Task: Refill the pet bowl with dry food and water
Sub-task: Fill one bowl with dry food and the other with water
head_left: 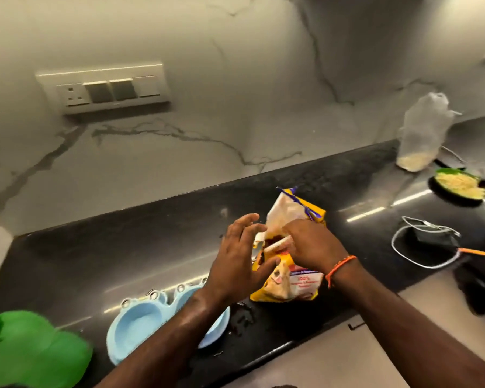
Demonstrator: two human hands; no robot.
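Observation:
A yellow pet food bag point(294, 284) stands upright on the black counter, its top torn open with dark kibble showing inside. My right hand point(311, 245) pinches the rolled edge at the bag's mouth. My left hand point(240, 257) hovers just left of the bag with fingers spread, its thumb touching the bag's side. A light blue double pet bowl point(140, 326) lies on the counter at the lower left, partly hidden under my left forearm; both of its visible basins look empty.
A green object point(31, 351) sits at the far left counter edge. At the right are a black pan of yellowish food point(457, 189), a clear plastic bag point(423, 130), and a black adapter with a white cable point(429, 242). A wall socket panel point(104, 88) sits above.

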